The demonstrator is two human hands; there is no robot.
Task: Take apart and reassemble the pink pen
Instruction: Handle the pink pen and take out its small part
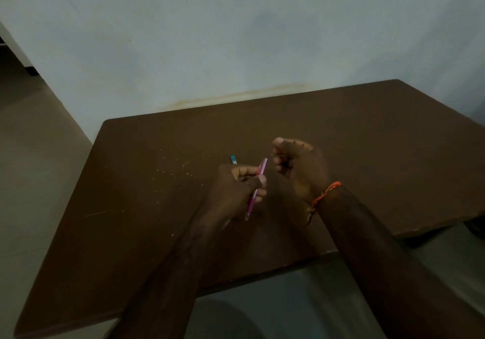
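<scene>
My left hand (236, 189) grips the pink pen barrel (256, 189), which stands tilted above the brown table (147, 207), its upper end pointing up and to the right. Just to the right, my right hand (299, 168) pinches a thin dark part (282, 157), perhaps the refill or a spring; it is too small and blurred to tell which. That part sits a short gap away from the barrel's upper end. A small blue-green piece (233, 159) lies on the table just behind my left hand.
An orange thread band (324, 194) circles my right wrist. Pale specks (173, 170) are scattered on the table left of the hands. A white wall (236, 36) rises behind the table, and tiled floor (31, 155) lies to the left.
</scene>
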